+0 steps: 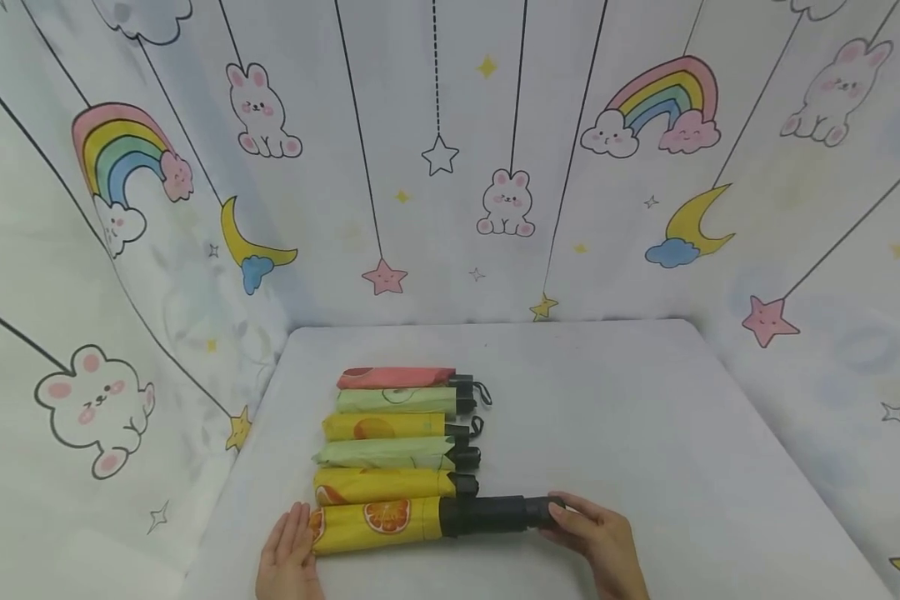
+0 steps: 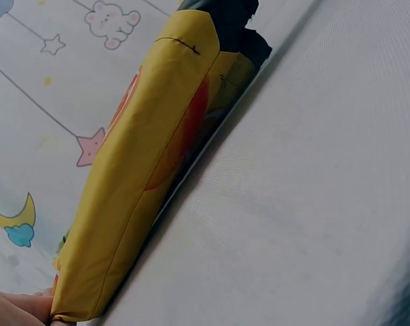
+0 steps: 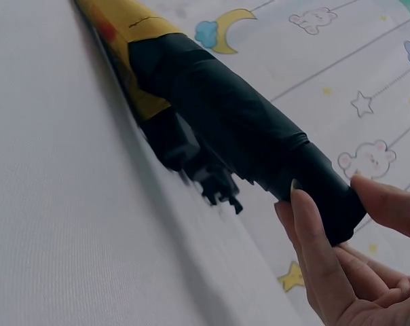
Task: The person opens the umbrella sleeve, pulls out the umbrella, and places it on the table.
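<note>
A long yellow folded umbrella (image 1: pixel 378 525) with orange-slice prints and a black handle lies nearest me, sideways across the table. At its handle end, my right hand (image 1: pixel 596 533) holds the black handle (image 3: pixel 327 190) between thumb and fingers. My left hand (image 1: pixel 288 554) is at the other end, fingers fairly straight and touching the cloth tip; the left wrist view shows only part of those fingers (image 2: pixel 22 309) at the tip. Right behind this umbrella is another yellow umbrella (image 1: pixel 382 483) with a short black handle, partly hidden in the wrist views.
Further back, in a stacked row, lie a light green umbrella (image 1: pixel 386 452), a yellow one (image 1: pixel 382 427), another green one (image 1: pixel 397 400) and a red one (image 1: pixel 397 378), handles to the right. They lie on a white table (image 1: pixel 630 417), with a patterned cloth backdrop (image 1: pixel 450 233) around it.
</note>
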`<state>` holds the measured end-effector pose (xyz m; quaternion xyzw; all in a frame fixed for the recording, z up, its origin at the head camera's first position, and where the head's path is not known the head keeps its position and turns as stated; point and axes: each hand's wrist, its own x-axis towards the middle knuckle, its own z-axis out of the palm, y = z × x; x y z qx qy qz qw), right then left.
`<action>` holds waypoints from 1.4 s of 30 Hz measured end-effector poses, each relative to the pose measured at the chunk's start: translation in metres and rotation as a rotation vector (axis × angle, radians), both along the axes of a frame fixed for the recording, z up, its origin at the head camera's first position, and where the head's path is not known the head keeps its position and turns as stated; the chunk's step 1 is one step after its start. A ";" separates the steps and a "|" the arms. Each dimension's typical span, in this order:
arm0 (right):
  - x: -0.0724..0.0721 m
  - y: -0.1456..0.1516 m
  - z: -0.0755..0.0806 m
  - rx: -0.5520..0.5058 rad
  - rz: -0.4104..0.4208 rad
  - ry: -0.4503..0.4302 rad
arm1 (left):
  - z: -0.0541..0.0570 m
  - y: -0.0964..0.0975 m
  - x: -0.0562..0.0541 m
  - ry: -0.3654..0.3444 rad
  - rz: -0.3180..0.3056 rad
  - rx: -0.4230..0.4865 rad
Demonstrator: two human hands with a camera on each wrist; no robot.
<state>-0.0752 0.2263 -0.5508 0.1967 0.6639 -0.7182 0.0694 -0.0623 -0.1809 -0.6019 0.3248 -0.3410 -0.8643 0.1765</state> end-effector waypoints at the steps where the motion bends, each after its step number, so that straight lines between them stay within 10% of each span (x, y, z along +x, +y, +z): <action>1: 0.000 -0.001 0.000 -0.006 0.002 0.009 | 0.001 -0.001 0.000 0.013 0.007 0.004; 42: 0.005 0.038 0.014 -0.038 -0.072 0.034 | 0.006 -0.002 0.004 -0.050 -0.050 0.025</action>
